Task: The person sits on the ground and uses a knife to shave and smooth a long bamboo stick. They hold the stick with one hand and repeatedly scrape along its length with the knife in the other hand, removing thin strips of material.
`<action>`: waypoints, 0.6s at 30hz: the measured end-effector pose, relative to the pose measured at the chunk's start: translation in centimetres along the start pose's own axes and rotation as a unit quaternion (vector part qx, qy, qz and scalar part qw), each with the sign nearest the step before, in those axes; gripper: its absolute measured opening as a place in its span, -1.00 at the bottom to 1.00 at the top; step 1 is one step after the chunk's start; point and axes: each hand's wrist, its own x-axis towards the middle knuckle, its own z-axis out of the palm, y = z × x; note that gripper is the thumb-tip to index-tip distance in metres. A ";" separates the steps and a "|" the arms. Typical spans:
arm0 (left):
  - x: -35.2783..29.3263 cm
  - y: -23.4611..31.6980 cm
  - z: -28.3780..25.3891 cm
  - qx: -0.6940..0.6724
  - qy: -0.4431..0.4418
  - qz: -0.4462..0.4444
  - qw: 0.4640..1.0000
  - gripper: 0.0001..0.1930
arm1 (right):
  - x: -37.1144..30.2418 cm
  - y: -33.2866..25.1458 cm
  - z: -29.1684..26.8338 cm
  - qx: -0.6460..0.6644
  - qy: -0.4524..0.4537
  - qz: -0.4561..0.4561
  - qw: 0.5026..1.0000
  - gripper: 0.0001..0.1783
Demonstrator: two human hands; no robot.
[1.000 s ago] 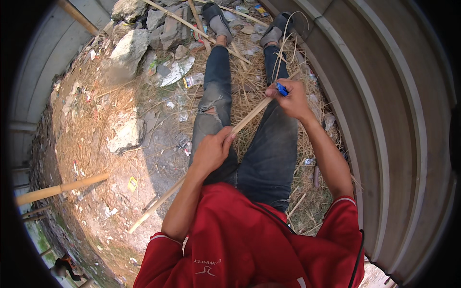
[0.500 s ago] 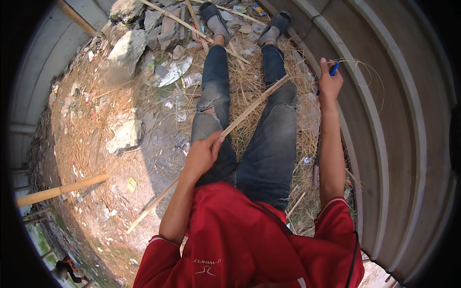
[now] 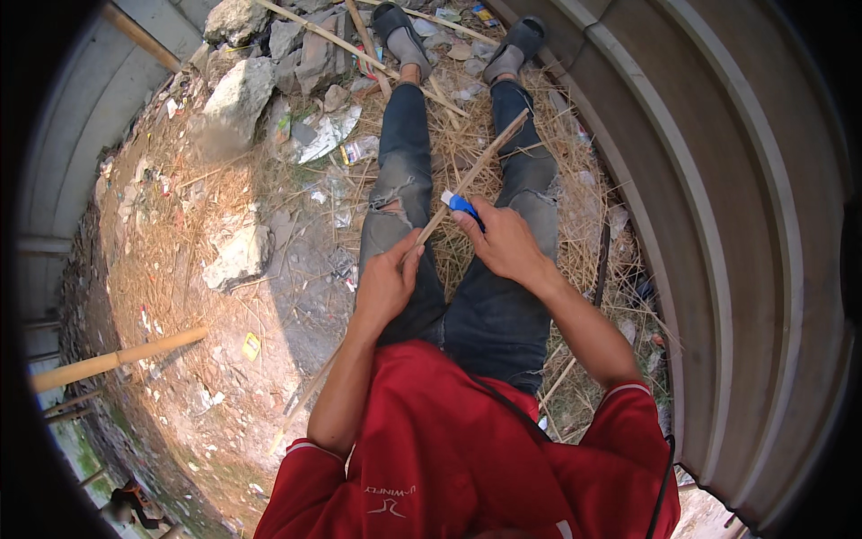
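A long, thin bamboo strip (image 3: 488,154) slants across my lap, its far end over my knee and its near end passing under my left forearm. My left hand (image 3: 388,283) is closed round its middle above my thigh. In my right hand (image 3: 510,241) is a blue utility knife (image 3: 466,210), gripped with the fingers wrapped round it. The knife's pale tip meets or nearly meets the strip, just beyond my left hand; whether they touch I cannot tell.
Thin shavings and straw (image 3: 462,242) lie between and around my legs. Broken rocks (image 3: 241,94) are piled at the far left. A bamboo pole (image 3: 121,357) juts in from the left. Corrugated sheeting (image 3: 718,225) rises close on my right. Litter is scattered about the ground.
My right hand has come in from the far right to the strip, bringing the knife. The loose, thin strand beside that hand is gone from view. The strip has shifted slightly toward me.
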 end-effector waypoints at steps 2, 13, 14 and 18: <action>-0.1 -0.4 0.2 -0.010 0.008 0.027 1.000 -0.66 | -0.6 -0.8 1.4 -0.052 -0.016 0.005 0.999 -0.54; -4.6 -3.2 -3.7 -0.064 -0.074 -0.103 0.990 -0.65 | 2.3 3.0 -9.8 -0.063 0.130 0.052 0.988 -0.36; -3.8 -2.4 -3.3 -0.066 -0.084 -0.099 0.989 -0.65 | 1.6 1.3 -8.3 -0.035 0.090 0.031 0.995 -0.40; -2.1 0.7 -3.3 -0.068 -0.127 -0.117 0.983 -0.63 | -0.6 -1.5 -0.7 -0.078 0.018 -0.018 0.997 -0.39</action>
